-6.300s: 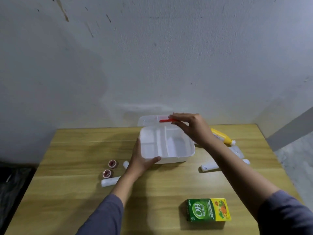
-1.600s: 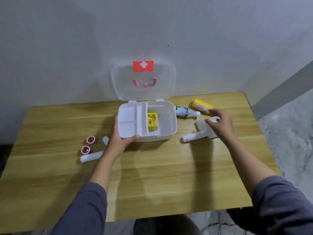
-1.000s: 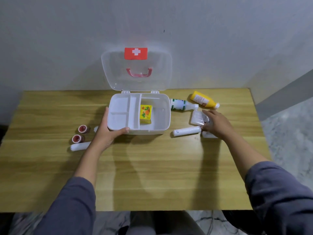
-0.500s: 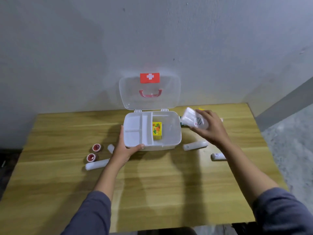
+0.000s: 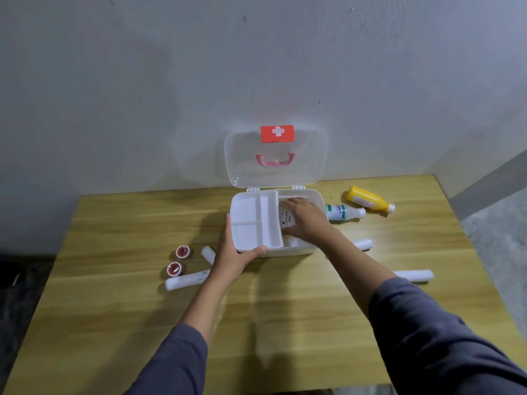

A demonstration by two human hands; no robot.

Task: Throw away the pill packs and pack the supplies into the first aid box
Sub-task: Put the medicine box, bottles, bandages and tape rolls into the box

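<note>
Your left hand [image 5: 239, 253] fingers clamped on the first aid box [image 5: 296, 250] front-left corner, lid upright, your right hand [image 5: 305, 220] inside the right compartment, fingers gripping a white packet [image 5: 286, 219], green-labelled bottle [image 5: 343, 212] and yellow bottle [image 5: 369, 200] lying on the surface [image 5: 285, 309] just right of the box.

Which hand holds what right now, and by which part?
Right hand holds a clear packet from above, inside the first aid box's big compartment. Left hand grips the box's front-left corner, thumb on the rim.

Open white first aid box [image 5: 296, 249], supplies [image 5: 370, 201] around.
</note>
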